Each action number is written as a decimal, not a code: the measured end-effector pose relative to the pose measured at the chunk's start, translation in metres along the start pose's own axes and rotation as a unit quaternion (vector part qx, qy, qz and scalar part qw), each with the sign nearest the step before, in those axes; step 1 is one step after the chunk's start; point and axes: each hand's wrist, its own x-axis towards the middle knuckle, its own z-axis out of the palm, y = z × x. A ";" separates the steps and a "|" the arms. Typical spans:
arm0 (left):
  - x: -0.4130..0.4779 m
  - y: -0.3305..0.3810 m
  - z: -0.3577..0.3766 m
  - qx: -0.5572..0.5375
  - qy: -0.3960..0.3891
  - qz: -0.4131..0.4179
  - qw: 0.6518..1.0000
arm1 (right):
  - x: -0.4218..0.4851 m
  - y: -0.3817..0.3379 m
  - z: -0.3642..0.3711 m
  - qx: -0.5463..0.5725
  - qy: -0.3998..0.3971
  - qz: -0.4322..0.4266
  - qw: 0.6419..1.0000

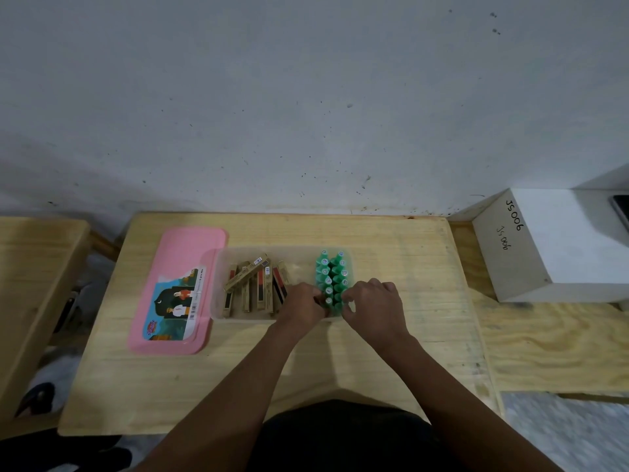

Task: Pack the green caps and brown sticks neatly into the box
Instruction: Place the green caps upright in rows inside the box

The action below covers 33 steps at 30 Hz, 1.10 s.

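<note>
Bracketing the near end of the caps (332,277), your left hand (304,303) and right hand (374,301) each curl fingers onto the nearest ones, probably to square both rows inside the box (238,318). Sticks (252,284) lie jumbled just outside your left hand. Your knuckles hide the fingertips and the closest caps.

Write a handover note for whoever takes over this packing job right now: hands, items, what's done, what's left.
Left hand: fingers curled against the nearest green caps from the left; pinch unclear.
Right hand: same, from the right.
Green caps: upright in two rows at the right end of the clear box.
Brown sticks: in the box's left part, one slanted across the others.
Done: all visible pieces are in the box.
Left: probably straighten the sticks.
</note>
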 end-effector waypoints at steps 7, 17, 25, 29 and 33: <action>-0.001 0.003 -0.007 0.006 -0.021 0.005 1.000 | -0.004 0.002 -0.003 0.012 0.003 0.028 1.000; 0.000 0.000 -0.005 0.027 -0.002 0.002 1.000 | -0.005 0.009 -0.002 0.059 -0.018 0.053 0.997; 0.000 0.001 -0.008 0.018 -0.006 -0.004 1.000 | -0.003 0.006 -0.002 0.049 -0.037 0.064 0.996; -0.001 0.001 -0.010 0.013 -0.012 0.002 1.000 | -0.004 0.007 -0.002 0.046 -0.039 0.061 0.996; 0.000 0.001 -0.015 0.016 -0.031 -0.004 0.999 | -0.006 0.007 -0.002 0.059 -0.039 0.061 0.996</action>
